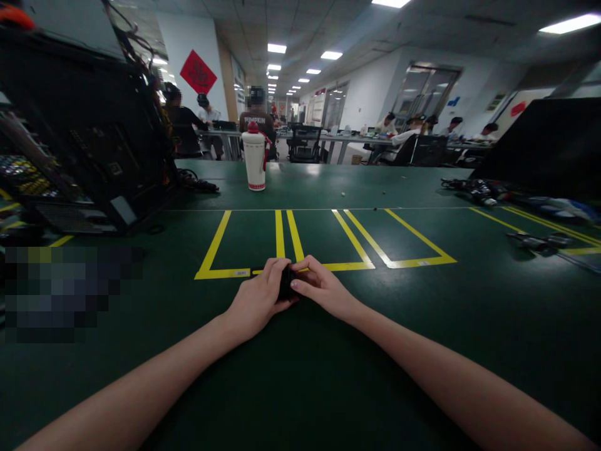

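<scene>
Both hands meet at a small black object (286, 283) low over the green table. My left hand (258, 297) is wrapped round its left side, fingers over the top and thumb near the bottom. On the other side, my right hand (323, 287) presses thumb and fingertips against its right edge. Fingers cover most of the object, so its kind cannot be made out. Yellow tape (220, 274) marks outlined areas on the table just beyond the hands.
An open black computer case (107, 138) stands at the left, cables beside it. A white tumbler (255, 164) with a red lid stands farther back. Dark cables (539, 241) and a black panel (544, 144) are at the right. Several people sit at desks in the background.
</scene>
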Tool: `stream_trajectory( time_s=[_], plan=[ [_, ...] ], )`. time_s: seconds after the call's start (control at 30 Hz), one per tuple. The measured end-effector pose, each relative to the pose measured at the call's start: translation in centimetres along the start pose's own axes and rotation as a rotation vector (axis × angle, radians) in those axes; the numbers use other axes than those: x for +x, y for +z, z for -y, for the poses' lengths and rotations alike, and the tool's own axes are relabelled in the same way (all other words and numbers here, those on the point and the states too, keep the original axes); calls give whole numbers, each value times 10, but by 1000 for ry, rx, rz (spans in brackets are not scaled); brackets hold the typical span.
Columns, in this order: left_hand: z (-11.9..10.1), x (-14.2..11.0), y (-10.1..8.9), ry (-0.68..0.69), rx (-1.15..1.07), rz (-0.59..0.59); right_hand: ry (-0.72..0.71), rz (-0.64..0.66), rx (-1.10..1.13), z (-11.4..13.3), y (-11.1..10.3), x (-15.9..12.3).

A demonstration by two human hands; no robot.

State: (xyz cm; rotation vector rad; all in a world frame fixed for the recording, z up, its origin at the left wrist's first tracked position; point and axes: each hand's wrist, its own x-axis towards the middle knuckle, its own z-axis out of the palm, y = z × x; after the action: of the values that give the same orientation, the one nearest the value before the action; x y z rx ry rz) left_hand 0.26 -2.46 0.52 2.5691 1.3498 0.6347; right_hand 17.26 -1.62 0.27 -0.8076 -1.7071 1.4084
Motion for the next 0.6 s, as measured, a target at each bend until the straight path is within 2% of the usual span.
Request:
stream_trajectory(
  time_s=[0.27,0.47,0.6],
  plan=[
    [-2,1,-4,-27,-27,22,83,-17,-52,4,-2,3],
    [-1,0,-3,-44,-18,28,15,41,-42,4,-2,-2],
    [-1,0,-4,-28,-22,14,7,3,-37,3,1,-1]
  ],
)
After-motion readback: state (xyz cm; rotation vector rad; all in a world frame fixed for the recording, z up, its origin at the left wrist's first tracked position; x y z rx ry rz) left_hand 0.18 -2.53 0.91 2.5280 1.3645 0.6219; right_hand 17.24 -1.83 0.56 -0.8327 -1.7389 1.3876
